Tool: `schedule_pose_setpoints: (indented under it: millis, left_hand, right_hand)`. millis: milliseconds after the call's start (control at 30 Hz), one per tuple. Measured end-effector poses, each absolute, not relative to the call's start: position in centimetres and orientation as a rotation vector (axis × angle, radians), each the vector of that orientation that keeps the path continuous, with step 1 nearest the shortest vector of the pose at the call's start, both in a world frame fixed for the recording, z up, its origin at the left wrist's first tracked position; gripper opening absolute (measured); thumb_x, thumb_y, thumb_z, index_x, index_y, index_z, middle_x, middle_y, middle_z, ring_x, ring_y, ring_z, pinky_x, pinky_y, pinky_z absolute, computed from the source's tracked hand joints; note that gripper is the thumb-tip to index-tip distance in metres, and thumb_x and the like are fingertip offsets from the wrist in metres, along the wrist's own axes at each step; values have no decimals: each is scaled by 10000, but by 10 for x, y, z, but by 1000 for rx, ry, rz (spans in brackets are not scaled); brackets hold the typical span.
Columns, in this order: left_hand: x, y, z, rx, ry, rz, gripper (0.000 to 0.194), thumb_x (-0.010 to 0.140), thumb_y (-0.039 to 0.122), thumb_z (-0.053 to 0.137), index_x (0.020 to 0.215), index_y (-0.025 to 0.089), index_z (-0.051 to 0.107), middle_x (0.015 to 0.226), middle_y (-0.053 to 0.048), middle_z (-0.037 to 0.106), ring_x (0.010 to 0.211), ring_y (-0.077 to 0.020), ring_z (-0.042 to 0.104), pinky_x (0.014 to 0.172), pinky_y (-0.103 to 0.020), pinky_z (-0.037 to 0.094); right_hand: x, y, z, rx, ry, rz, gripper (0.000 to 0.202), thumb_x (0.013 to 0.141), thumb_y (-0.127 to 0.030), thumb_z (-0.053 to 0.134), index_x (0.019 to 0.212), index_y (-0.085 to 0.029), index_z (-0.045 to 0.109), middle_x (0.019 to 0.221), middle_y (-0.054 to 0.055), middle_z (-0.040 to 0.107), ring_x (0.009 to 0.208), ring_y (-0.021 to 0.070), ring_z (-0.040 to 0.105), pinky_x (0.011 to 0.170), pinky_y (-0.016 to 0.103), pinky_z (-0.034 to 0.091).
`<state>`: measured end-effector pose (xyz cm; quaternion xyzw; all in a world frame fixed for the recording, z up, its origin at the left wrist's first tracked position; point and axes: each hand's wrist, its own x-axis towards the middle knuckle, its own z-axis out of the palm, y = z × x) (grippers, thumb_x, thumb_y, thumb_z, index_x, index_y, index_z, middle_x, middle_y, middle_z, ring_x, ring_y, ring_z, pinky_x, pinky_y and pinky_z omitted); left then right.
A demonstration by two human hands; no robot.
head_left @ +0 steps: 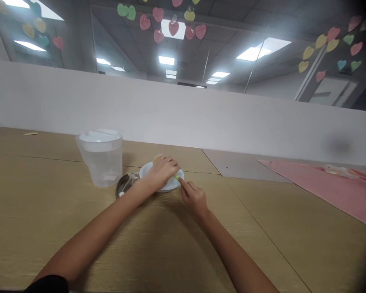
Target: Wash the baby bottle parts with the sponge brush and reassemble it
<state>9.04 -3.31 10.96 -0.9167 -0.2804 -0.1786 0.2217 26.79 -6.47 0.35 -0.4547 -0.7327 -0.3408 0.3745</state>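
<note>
The right hand [195, 198] is closed on a green tool [177, 178], directed forward-left toward the left hand [163, 173], curled over the white dish [144, 168], its hold indeterminable.

Plate [171, 186]: plain white. Slim tool [177, 178]: bright lime green. Rounded item [157, 158] behind the plate: pale yellow. Dish [118, 187]: dull grey-brown. Pitcher [105, 165]: colourless, cloudy; lid [100, 134] white. Table [42, 195]: tan, fine streaked grain, crossed by thin dark seam lines. Panel [247, 166]: flat grey. Cloth [344, 189]: pink. Wall [201, 122]: white. Heart notes [157, 14]: mixed pink, yellow, green, some blue. Sleeve [47, 285]: black.
</note>
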Motion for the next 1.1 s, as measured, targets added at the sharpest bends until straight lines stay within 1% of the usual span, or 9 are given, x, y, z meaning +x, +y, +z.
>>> schedule_pose_setpoints:
  millis: [100, 200, 333, 500, 633, 733, 867, 1000, 1100]
  left_hand:
    - [89, -29, 111, -2528, -794, -506, 336, 723, -19, 493, 983, 165, 604, 998, -87, 634, 989, -225, 532, 806, -351, 348]
    - [69, -17, 119, -2501, -932, -631, 441, 692, 1, 520, 1064, 227, 587, 1094, -44, 618, 1044, -210, 521, 834, -351, 330]
    - [46, -1, 123, -2476, -1021, -691, 474, 678, 41, 538, 1086, 276, 588, 1112, -17, 615, 1040, -207, 529, 858, -365, 314]
    - [44, 15, 112, -2343, -1018, -705, 507, 685, -18, 493, 1111, 243, 581, 1110, -43, 615, 1027, -222, 529, 895, -395, 312]
    - [37, 27, 103, -2183, -983, -732, 468, 754, -40, 419, 1116, 203, 591, 1101, -91, 604, 1039, -237, 513, 960, -440, 281]
    - [31, 32, 100, -2128, -984, -708, 440, 777, -33, 412, 1097, 195, 610, 1088, -109, 596, 1041, -246, 502, 971, -449, 282]
    - [36, 29, 97, -2188, -919, -606, 344, 822, 28, 434, 1030, 203, 644, 1030, -104, 605, 1016, -241, 508, 986, -452, 278]
    - [48, 21, 97, -2285, -919, -512, 353, 787, 8, 464, 989, 219, 662, 991, -87, 619, 1016, -233, 522, 994, -455, 265]
    - [48, 14, 104, -2388, -1023, -557, 481, 691, -38, 506, 1068, 233, 631, 1044, -79, 617, 1042, -238, 526, 971, -452, 293]
  right_hand:
    - [269, -64, 6, -1148, -1873, -895, 330, 921, -178, 390, 1154, -192, 624, 594, 4, 591, 514, 69, 496, 513, 188, 351]
    - [268, -62, 8, -1088, -1863, -881, 330, 916, -164, 425, 1194, -210, 595, 632, -4, 617, 543, 58, 522, 530, 180, 357]
    - [264, -60, 10, -1049, -1869, -855, 354, 910, -156, 449, 1236, -234, 561, 680, -2, 641, 584, 59, 549, 547, 172, 366]
    - [271, -58, 8, -1061, -1872, -858, 317, 916, -172, 437, 1183, -201, 605, 650, 7, 639, 576, 69, 555, 563, 174, 376]
    - [279, -55, 6, -1156, -1857, -820, 312, 918, -196, 414, 1140, -193, 634, 605, 10, 627, 541, 77, 546, 543, 185, 373]
    - [284, -53, 6, -1230, -1737, -701, 322, 918, -232, 395, 1106, -169, 649, 686, 43, 670, 604, 104, 593, 590, 196, 414]
    - [288, -49, 10, -1327, -1535, -473, 358, 905, -292, 370, 1079, -149, 648, 975, 97, 692, 841, 165, 636, 736, 237, 457]
    - [291, -46, 15, -1662, -1364, -216, 396, 886, -316, 340, 1146, -154, 591, 955, 88, 689, 782, 188, 630, 713, 281, 456]
    - [293, -43, 16, -1984, -1356, -32, 426, 882, -234, 287, 1237, -130, 497, 959, 93, 680, 825, 197, 628, 694, 276, 441]
